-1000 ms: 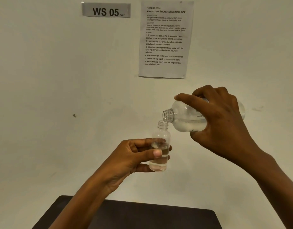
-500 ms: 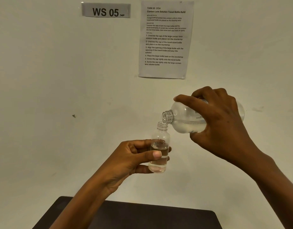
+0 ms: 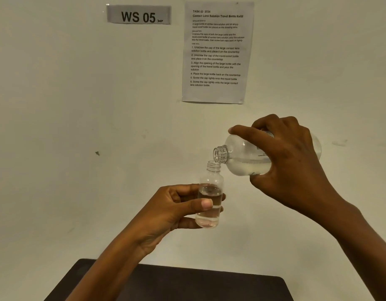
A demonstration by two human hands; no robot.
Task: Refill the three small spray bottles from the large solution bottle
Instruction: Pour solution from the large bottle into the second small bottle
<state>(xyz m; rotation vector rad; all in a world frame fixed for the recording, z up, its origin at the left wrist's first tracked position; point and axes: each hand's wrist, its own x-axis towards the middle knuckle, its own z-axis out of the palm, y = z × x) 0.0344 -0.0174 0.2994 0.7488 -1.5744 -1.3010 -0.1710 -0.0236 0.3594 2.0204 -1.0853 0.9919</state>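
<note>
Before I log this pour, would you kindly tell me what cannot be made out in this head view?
Head view, large bottle: the right hand covers most of its label and body.
Head view, small bottle: the left hand hides its far side.
Any stream between the two bottles: too fine to make out.
Head view, table: cut off by the bottom edge; other bottles and caps are out of frame.

A dark table top (image 3: 187, 285) with rounded far corners.
</note>
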